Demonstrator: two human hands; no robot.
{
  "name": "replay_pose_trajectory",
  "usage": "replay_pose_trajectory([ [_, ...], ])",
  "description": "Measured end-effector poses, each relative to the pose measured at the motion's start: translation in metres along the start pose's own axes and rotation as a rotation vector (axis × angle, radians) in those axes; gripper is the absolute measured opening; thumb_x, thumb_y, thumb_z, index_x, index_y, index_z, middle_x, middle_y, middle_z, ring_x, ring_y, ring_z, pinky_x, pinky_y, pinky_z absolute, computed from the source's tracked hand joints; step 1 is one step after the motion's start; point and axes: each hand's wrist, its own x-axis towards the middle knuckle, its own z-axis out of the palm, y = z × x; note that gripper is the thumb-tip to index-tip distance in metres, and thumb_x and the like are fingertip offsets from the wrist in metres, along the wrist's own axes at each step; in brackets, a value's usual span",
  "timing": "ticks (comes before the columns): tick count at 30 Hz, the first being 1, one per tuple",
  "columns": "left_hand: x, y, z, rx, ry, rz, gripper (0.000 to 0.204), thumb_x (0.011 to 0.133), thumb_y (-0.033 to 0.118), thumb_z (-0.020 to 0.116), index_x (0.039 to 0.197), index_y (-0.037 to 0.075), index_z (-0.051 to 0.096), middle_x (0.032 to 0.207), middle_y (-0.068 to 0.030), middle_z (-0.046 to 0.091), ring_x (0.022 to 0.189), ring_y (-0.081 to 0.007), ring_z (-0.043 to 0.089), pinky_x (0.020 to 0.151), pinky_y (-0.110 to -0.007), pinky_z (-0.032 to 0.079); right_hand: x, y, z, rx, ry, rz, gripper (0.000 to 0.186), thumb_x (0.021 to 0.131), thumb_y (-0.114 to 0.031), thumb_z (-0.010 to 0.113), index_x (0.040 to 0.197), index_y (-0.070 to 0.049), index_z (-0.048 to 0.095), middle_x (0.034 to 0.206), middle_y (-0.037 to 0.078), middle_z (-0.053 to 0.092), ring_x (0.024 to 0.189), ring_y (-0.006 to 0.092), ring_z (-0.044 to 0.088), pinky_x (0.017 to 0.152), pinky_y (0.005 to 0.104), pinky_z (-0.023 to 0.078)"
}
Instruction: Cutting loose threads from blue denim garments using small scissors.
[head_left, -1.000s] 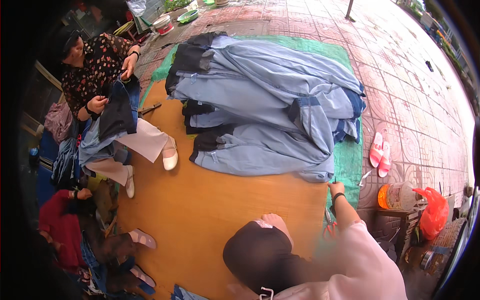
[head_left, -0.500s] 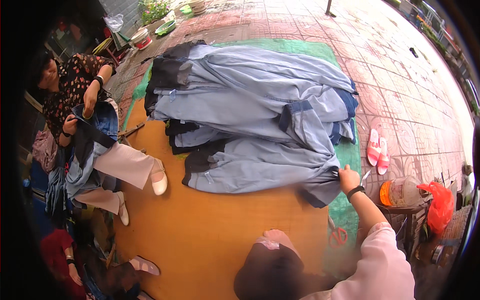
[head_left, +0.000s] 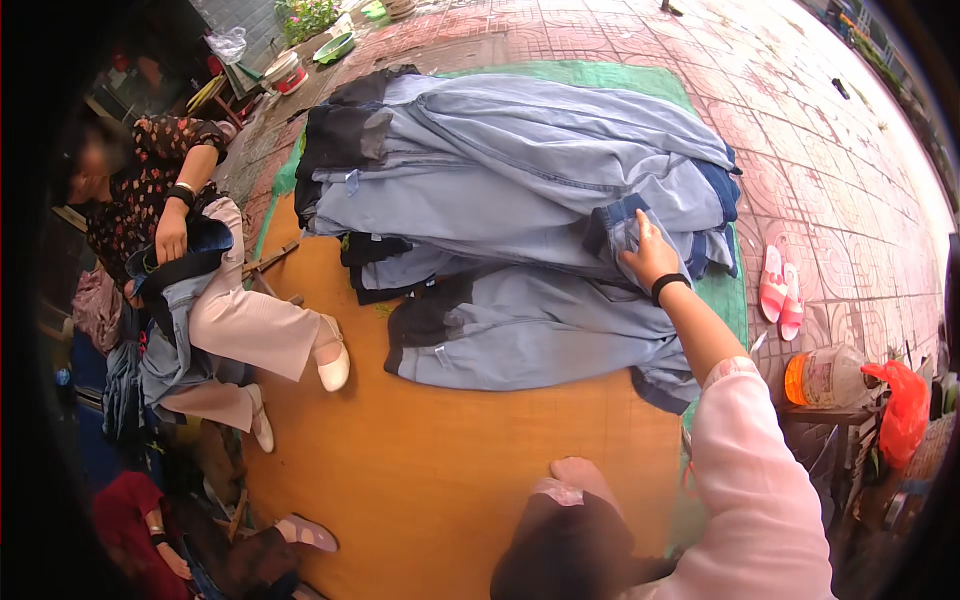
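A large pile of light blue jeans, seemingly inside out, lies across the far part of the mat, with black waist panels at the left and dark blue hems at the right. One more pair of jeans lies along the near side of the pile. My right hand, with a black band on its wrist, is closed on a jeans leg near its turned-up dark hem. The index finger lies stretched along the cloth. My left hand is out of view.
Under the pile are an orange-brown board and a green sheet. At left a seated person handles jeans; another sits in red. Pink slippers, a plastic jug and a red bag are at right.
My right hand has left the near jeans' hem and moved up and left to the folded-back leg on the pile. The view has shifted slightly. The seated person's hands have moved over their jeans.
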Motion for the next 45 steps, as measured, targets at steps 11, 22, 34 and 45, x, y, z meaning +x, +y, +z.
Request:
replay_pose_trajectory([
  [11,0.021,0.021,0.015,-0.053,0.007,0.037,0.045,0.08,0.038,0.058,0.111,0.006,0.062,0.118,-0.0205,0.058,0.112,-0.0397,0.051,0.095,-0.051,0.041,-0.078,-0.015,0.063,0.057,-0.243,-0.39,0.015,0.086,-0.015,0.052,0.097,-0.011,0.061,0.1,0.012,0.065,0.078,0.0344,0.066,0.068,0.0455,0.053],
  [22,0.053,0.103,0.029,0.019,-0.226,0.007,0.043,0.087,0.031,0.054,0.118,0.002,0.057,0.122,-0.0218,0.055,0.116,-0.0382,0.049,0.098,-0.049,0.04,-0.141,-0.059,0.18,0.0,-0.568,-0.109,0.036,0.091,-0.011,0.046,0.126,-0.011,0.051,0.112,0.022,0.058,0.085,0.0396,0.065,0.074,0.0451,0.054],
  [34,0.016,0.005,0.019,0.0,-0.041,-0.02,0.048,0.078,0.045,0.059,0.112,0.011,0.065,0.121,-0.0182,0.059,0.114,-0.0389,0.05,0.091,-0.055,0.04,-0.104,-0.094,0.154,0.022,-0.427,-0.357,0.02,0.086,-0.012,0.052,0.102,-0.007,0.062,0.098,0.018,0.064,0.084,0.0364,0.067,0.071,0.0458,0.055],
  [45,0.005,0.015,-0.049,-0.223,-0.112,0.24,0.046,0.088,0.032,0.059,0.128,0.009,0.056,0.127,-0.0182,0.058,0.111,-0.038,0.056,0.096,-0.047,0.043,-0.111,0.213,0.058,0.123,-0.278,0.378,0.024,0.08,-0.009,0.054,0.096,0.002,0.068,0.089,0.026,0.068,0.09,0.039,0.067,0.076,0.0423,0.051],
])
